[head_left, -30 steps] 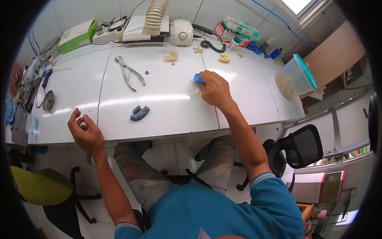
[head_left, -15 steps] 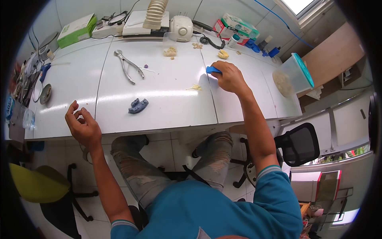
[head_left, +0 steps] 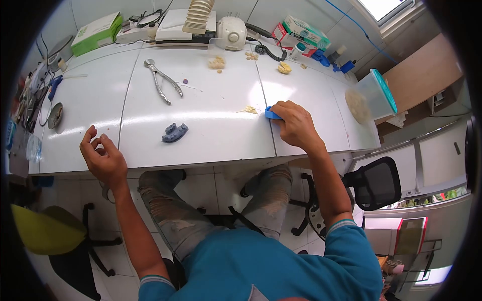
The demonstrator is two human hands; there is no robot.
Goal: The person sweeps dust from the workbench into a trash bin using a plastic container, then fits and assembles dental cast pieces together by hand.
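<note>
My right hand (head_left: 296, 124) grips a blue object (head_left: 271, 114) low over the white table, just right of a pale yellow smear (head_left: 249, 109). At the table's left front, my left hand (head_left: 104, 156) is raised with curled, parted fingers and nothing in them. A grey dental model (head_left: 174, 133) lies between the hands, nearer the left one. Beyond it are metal pliers (head_left: 163, 83) with parted handles and a small purple piece (head_left: 185, 81). A yellow lump (head_left: 284, 67) lies farther back, behind my right hand.
Along the back stand a green box (head_left: 97, 34), a white machine (head_left: 231, 34) under a ribbed hose (head_left: 199, 16), a clear cup (head_left: 217, 54) with beige pieces, and glove boxes (head_left: 301, 36). A lidded tub (head_left: 370, 98) is at right, a small round dish (head_left: 55, 116) at left.
My right hand moved right with the blue object, off the yellow smear, then a little toward the table's front edge. My left hand has hardly moved.
</note>
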